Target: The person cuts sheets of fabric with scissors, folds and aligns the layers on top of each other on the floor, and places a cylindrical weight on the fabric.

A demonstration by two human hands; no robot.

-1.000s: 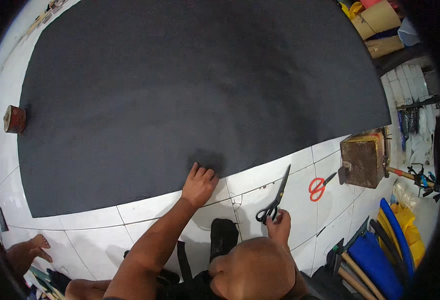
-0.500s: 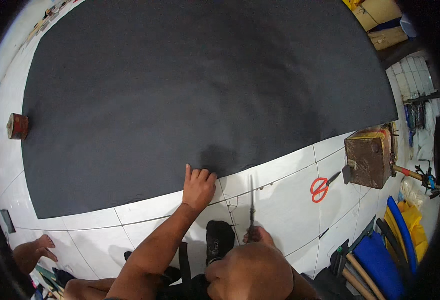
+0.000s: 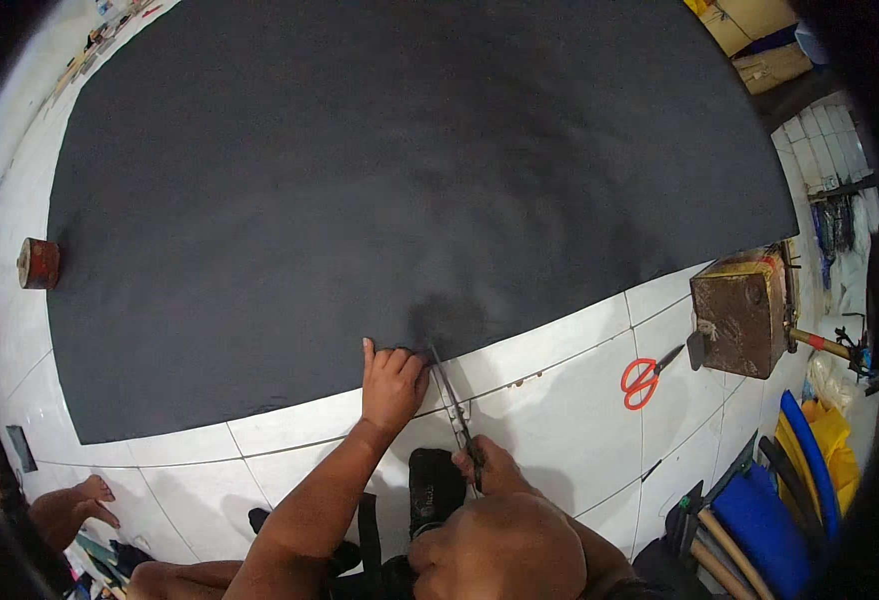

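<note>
At the 6 o'clock edge of the large black flexible sheet point(image 3: 400, 190), the left hand point(image 3: 392, 385) presses flat, fingers spread. The right hand point(image 3: 487, 468) grips long dark metal scissors point(image 3: 453, 395), fingers closed on the handles. Sheet appears thin and limp; hold it close beside the blades.

- the right hand point(image 3: 488, 466) has swung the long scissors point(image 3: 452, 400) from out at the right to the black sheet's point(image 3: 380, 180) near edge.
- blade tips now sit just beside the left hand point(image 3: 392, 382).
</note>
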